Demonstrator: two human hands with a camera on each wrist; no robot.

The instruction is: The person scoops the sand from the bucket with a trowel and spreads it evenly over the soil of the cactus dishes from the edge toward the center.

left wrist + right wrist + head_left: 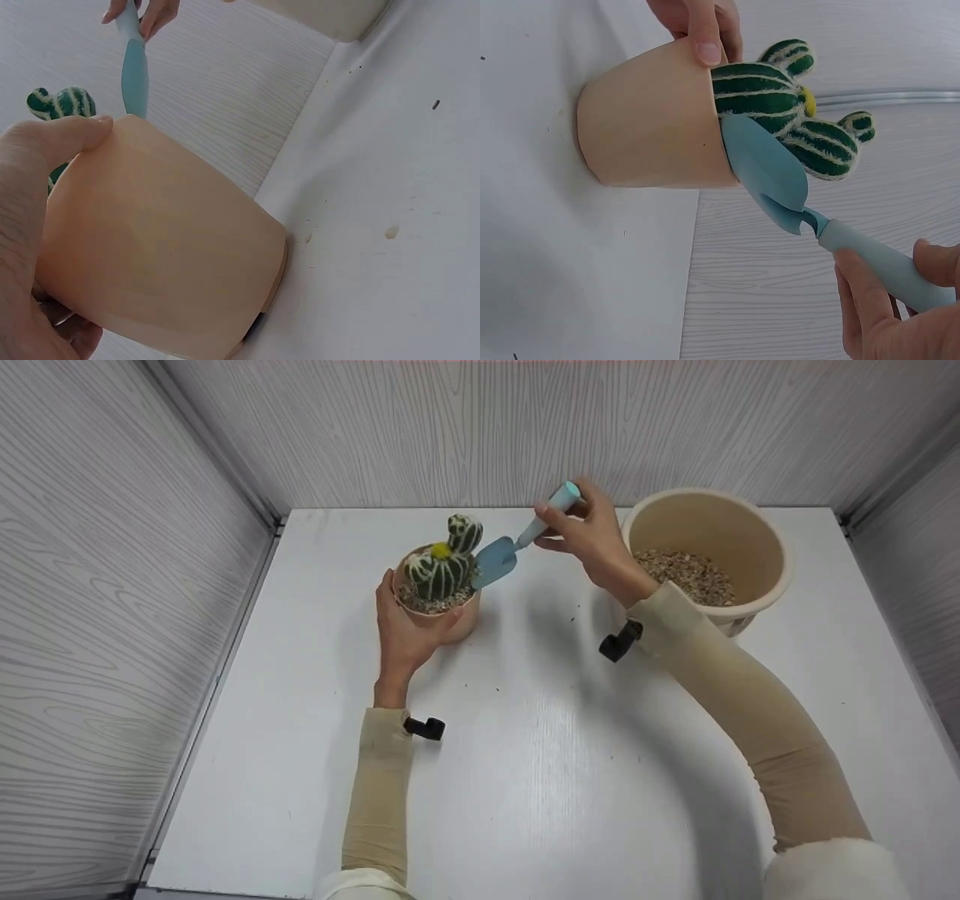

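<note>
Blue trowel [501, 555], pinched by its handle in the right hand [596, 540], touches the rim of the cactus pot [442, 611]; the left hand [405, 630] clasps the pot near the table's [570, 780] back edge.

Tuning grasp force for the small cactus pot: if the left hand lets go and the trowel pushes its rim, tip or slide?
Probably slides more than tips: the small pot looks squat, with gravel low inside adding weight. The tall cactus raises the top somewhat, so a rim-level push from the trowel could rock it. The smooth pot wall and white table suggest little friction.
</note>
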